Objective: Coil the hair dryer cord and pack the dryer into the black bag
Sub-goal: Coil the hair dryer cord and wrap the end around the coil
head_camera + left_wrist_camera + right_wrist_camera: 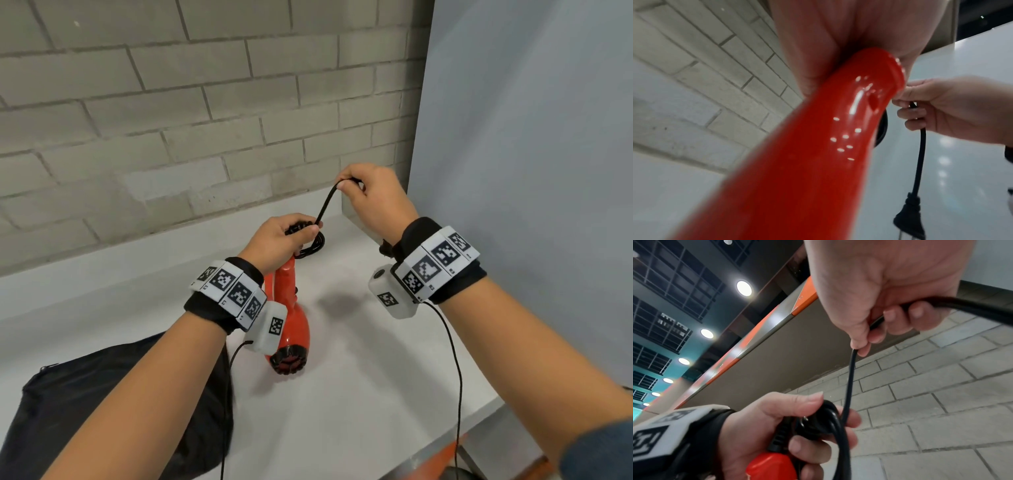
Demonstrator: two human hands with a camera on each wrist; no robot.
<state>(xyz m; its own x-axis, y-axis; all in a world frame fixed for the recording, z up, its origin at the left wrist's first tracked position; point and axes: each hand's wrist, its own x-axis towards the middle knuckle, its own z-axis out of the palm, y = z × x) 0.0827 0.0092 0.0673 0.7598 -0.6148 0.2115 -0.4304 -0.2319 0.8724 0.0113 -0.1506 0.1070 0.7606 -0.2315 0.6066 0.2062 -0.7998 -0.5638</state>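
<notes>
The left hand (pixel 281 240) is gripping coiled cord (pixel 310 245) at the red dryer (pixel 291 318) handle, the right hand (pixel 373 198) is pinching the last stretch, and bagging in the black bag (pixel 113 394) is waiting.

Left hand (pixel 279 240) fisted low, grip closed, right hand (pixel 375 195) raised above it, fingers pinched, both forearms extended

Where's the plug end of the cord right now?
In the left wrist view the plug hangs at lower right, dangling below the right hand, which grips the cord beside the red dryer handle, above the white table.
</notes>
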